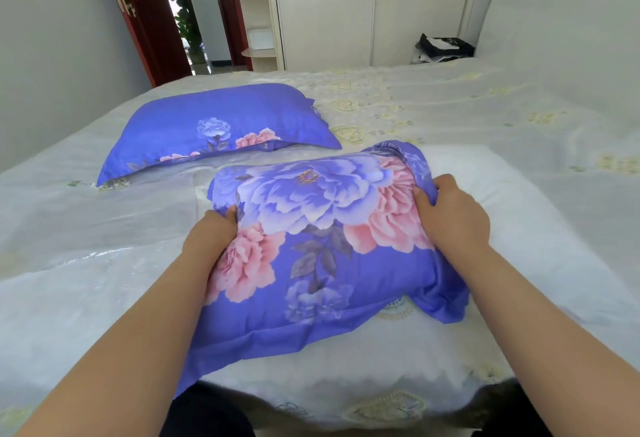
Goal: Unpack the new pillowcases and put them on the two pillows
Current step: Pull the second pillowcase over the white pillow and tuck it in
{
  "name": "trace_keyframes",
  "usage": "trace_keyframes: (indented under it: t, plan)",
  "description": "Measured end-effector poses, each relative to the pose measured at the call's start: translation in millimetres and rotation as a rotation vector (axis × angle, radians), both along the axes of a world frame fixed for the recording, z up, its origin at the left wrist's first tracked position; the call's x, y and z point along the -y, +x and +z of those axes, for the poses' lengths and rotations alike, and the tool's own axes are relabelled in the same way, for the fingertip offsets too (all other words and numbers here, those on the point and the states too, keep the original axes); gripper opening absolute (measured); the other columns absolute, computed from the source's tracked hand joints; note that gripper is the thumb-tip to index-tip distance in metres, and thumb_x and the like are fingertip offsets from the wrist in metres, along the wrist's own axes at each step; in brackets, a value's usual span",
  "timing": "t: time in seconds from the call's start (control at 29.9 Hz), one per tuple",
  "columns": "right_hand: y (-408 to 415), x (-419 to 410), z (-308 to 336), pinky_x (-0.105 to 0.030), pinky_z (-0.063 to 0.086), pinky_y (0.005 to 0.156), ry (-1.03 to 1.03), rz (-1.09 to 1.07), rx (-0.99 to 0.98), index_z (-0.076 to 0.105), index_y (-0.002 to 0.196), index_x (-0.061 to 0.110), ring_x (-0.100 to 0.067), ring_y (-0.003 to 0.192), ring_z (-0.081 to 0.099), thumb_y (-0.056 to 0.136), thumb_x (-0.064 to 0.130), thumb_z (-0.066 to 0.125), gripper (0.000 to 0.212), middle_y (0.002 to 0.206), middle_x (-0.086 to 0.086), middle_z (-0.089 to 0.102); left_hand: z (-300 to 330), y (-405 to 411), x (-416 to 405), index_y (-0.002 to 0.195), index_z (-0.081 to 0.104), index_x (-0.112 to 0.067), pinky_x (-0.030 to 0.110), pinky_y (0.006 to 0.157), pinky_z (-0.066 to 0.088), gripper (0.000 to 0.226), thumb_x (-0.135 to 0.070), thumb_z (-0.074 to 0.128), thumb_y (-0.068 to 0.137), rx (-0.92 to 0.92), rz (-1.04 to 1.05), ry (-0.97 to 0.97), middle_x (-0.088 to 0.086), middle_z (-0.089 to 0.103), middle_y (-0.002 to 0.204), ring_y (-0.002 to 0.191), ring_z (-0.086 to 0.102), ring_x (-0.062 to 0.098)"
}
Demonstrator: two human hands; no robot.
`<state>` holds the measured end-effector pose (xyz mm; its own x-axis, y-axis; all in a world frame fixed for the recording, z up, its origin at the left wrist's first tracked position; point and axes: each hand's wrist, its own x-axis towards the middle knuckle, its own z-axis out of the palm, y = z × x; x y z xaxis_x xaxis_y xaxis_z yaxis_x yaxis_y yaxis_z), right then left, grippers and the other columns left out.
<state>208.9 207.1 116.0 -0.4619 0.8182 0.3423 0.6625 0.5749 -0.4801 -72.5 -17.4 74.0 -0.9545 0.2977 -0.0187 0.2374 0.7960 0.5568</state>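
Step in hand, judged from the layout: drawing the second pillowcase along its pillow.

Bed (450,117): pale embroidered cover, serves as work surface. Keep the pillow flat on it while pulling.

Finished pillow (221,128): far left on the bed, fully cased in blue floral fabric, well apart from the work. Leave as is.

Second pillow (485,173): white, near bed edge, uncased part exposed to the right of the fabric.

Second pillowcase (311,228): blue-violet with large violet and pink peonies, bunched and rounded over the pillow's left part, loose hem trailing toward the near edge.

Left hand (211,232): grips the left side of the fabric, fingers curled under and hidden.

Right hand (450,211): fingers curled over the bunched right edge, gripping it.

Recommended: pull both edges evenly, seat the corners first, then smooth out wrinkles. Avoid dragging one side ahead; likely result is a twisted case.
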Motion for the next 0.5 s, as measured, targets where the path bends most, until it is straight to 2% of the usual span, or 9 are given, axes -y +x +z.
trace_keyframes:
  t: [0.1,0.17,0.3,0.37,0.43,0.5]
  plan:
    - [13,3,-17,-0.038,0.038,0.064,0.103,0.010,0.042,0.046,0.113,0.011,-0.039,0.082,0.060,0.099,0.037,0.037,0.031,0.087,-0.019,0.064,23,-12,14,0.122,0.046,0.000,0.043,0.092,0.039,0.050,-0.042,0.043,0.096,-0.183,0.081,0.189,0.029,0.056,0.121,0.113,0.052,0.043]
    - [22,-12,-19,-0.038,0.038,0.065,0.111,-0.030,0.034,0.046,0.113,0.011,-0.041,0.082,0.060,0.099,0.036,0.035,0.030,0.088,-0.023,0.064,39,-28,24,0.126,0.044,-0.003,0.043,0.095,0.038,0.050,-0.042,0.046,0.095,-0.241,0.107,0.232,0.027,0.056,0.123,0.115,0.051,0.042]
    - [13,-24,-21,-0.036,0.035,0.063,0.040,-0.078,-0.010,0.048,0.110,0.009,-0.041,0.083,0.059,0.098,0.036,0.038,0.031,0.090,-0.024,0.064,26,-35,28,0.131,0.037,-0.008,0.047,0.098,0.035,0.052,-0.046,0.044,0.095,-0.157,0.082,0.058,0.027,0.052,0.127,0.118,0.049,0.043]
    - [5,-16,-24,-0.036,0.036,0.065,-0.039,-0.084,-0.103,0.048,0.110,0.010,-0.039,0.086,0.060,0.097,0.039,0.041,0.033,0.093,-0.019,0.065,14,-24,30,0.136,0.035,-0.011,0.052,0.100,0.032,0.052,-0.042,0.045,0.095,-0.206,0.107,-0.060,0.026,0.043,0.132,0.122,0.041,0.044]
    - [4,-6,-31,-0.036,0.040,0.070,-0.126,-0.075,-0.225,0.046,0.116,0.012,-0.035,0.090,0.061,0.095,0.046,0.043,0.040,0.095,-0.012,0.065,10,-6,32,0.133,0.043,-0.011,0.054,0.095,0.035,0.044,-0.030,0.050,0.094,-0.461,0.100,-0.070,0.023,0.040,0.133,0.120,0.040,0.043]
    - [8,6,-41,-0.035,0.042,0.073,-0.209,-0.103,-0.371,0.044,0.119,0.014,-0.029,0.090,0.061,0.092,0.050,0.046,0.045,0.094,-0.003,0.063,8,26,28,0.121,0.054,-0.010,0.051,0.086,0.040,0.033,-0.023,0.052,0.090,-0.746,-0.029,0.020,0.021,0.048,0.127,0.110,0.048,0.041]
